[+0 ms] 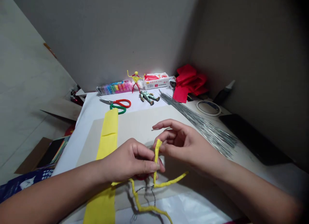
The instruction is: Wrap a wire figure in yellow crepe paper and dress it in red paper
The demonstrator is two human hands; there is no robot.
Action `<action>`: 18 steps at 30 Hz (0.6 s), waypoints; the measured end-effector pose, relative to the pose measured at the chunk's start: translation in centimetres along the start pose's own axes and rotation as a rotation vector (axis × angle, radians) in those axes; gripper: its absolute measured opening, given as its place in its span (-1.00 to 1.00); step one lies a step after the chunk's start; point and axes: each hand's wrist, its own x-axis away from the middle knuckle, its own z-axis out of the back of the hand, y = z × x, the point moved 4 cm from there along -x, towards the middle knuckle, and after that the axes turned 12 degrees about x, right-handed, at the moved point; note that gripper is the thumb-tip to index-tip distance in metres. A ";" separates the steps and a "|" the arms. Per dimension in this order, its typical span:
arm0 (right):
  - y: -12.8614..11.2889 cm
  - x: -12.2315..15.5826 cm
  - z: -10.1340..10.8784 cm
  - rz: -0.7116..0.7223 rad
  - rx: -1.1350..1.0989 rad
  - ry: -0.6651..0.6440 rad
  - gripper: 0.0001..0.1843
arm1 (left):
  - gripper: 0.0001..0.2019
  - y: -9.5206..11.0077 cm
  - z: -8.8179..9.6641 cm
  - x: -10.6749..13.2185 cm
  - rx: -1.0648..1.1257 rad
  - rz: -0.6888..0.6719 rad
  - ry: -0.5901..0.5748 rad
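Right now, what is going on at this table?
A person works on a wire figure, partly wrapped in yellow paper, above a table. The left hand pinches its middle; the right hand holds its upright yellow end. Some dark wire is bare lower down. A yellow paper strip lies at the left, with scissors and a bundle of wires farther back.

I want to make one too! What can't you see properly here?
All in the head view:
- Middle of the figure: hidden by the left hand.
- Whether the right hand grips its top: fingers overlap it.
- The yellow strip: cut off by the bottom edge.
- Writing on the box: too small, with glare.
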 end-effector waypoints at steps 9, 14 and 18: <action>-0.1 -0.1 0.3 0.012 0.004 0.044 -0.65 | -0.71 -0.1 0.1 -0.5 0.013 -0.002 -0.064; 0.1 0.0 0.4 0.008 0.033 0.023 -0.59 | -0.73 0.1 0.0 -0.3 0.033 0.003 -0.105; 0.3 -0.2 0.7 -0.001 0.058 0.012 -0.57 | -0.74 -0.1 0.1 -0.2 0.077 0.024 -0.130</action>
